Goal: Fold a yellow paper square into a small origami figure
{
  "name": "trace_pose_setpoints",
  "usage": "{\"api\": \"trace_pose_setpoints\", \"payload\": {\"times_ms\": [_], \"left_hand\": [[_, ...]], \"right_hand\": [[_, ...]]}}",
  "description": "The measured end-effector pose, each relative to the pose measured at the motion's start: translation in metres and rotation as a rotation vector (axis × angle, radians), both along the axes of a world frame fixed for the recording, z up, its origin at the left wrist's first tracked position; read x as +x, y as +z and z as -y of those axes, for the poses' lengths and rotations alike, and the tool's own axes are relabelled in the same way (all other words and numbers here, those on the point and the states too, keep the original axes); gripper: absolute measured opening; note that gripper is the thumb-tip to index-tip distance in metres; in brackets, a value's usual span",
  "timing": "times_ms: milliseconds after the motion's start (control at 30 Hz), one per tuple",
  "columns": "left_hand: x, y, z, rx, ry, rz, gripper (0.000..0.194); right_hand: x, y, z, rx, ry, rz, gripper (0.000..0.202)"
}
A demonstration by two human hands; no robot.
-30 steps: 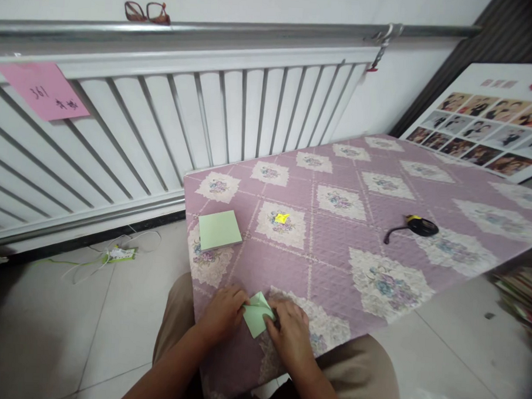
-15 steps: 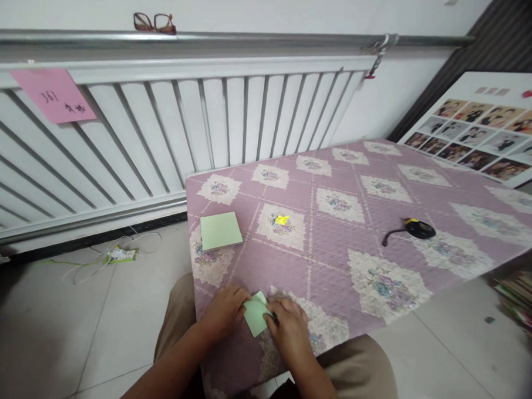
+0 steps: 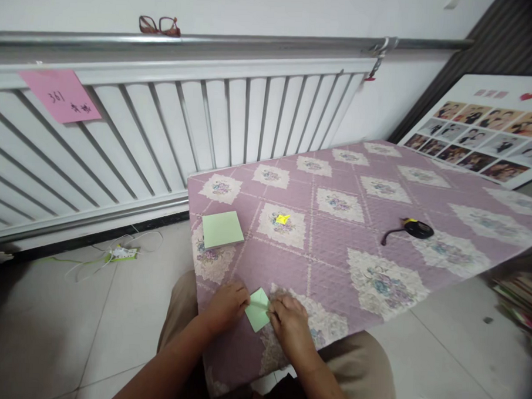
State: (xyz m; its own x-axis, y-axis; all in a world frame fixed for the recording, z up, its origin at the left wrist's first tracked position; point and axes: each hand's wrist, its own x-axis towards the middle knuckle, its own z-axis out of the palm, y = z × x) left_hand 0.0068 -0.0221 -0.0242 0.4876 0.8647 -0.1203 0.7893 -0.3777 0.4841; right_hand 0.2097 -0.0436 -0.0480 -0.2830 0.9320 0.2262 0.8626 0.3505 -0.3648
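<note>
A small light-green folded paper (image 3: 257, 309) lies near the front edge of the table with the purple quilted flower cloth (image 3: 335, 238). My left hand (image 3: 226, 306) pinches its left edge. My right hand (image 3: 289, 324) presses and pinches its right side, with the fingers over part of the paper. A stack of light-green square sheets (image 3: 222, 229) sits at the table's near-left part, beyond my hands. A tiny yellow folded piece (image 3: 282, 219) rests on a flower patch near the middle.
A black tape measure with a strap (image 3: 412, 229) lies to the right. A white radiator (image 3: 163, 136) bears a pink note (image 3: 61, 94); glasses (image 3: 159, 25) rest on the pipe above. A photo board (image 3: 484, 135) leans at the right. Cables (image 3: 118, 253) lie on the floor.
Both hands have stayed on the green paper and pressed its top flap flatter. The view has shifted slightly.
</note>
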Motion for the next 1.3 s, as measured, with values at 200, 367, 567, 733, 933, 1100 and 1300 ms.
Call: {"api": "trace_pose_setpoints", "payload": {"times_ms": [200, 367, 567, 733, 933, 1100, 1300], "left_hand": [[-0.001, 0.001, 0.000, 0.024, -0.043, -0.019, 0.015], [-0.003, -0.002, 0.001, 0.062, -0.073, -0.031, 0.016], [-0.003, -0.009, 0.005, 0.128, -0.090, -0.074, 0.015], [-0.004, -0.014, 0.010, 0.172, -0.098, -0.112, 0.013], [-0.004, -0.016, 0.011, 0.202, -0.108, -0.136, 0.016], [-0.005, -0.014, 0.013, 0.216, -0.115, -0.137, 0.018], [-0.006, -0.018, 0.016, 0.211, -0.110, -0.137, 0.020]], "right_hand": [[0.001, -0.001, 0.005, 0.060, 0.039, 0.066, 0.014], [0.001, -0.002, 0.005, 0.077, 0.057, 0.089, 0.018], [0.005, -0.002, 0.005, 0.070, 0.100, 0.092, 0.018], [0.007, -0.005, 0.005, 0.066, 0.145, 0.092, 0.017], [0.011, -0.009, 0.004, 0.082, 0.172, 0.117, 0.021], [0.013, -0.006, 0.005, 0.089, 0.198, 0.150, 0.021], [0.012, -0.002, 0.006, 0.082, 0.222, 0.170, 0.019]]}}
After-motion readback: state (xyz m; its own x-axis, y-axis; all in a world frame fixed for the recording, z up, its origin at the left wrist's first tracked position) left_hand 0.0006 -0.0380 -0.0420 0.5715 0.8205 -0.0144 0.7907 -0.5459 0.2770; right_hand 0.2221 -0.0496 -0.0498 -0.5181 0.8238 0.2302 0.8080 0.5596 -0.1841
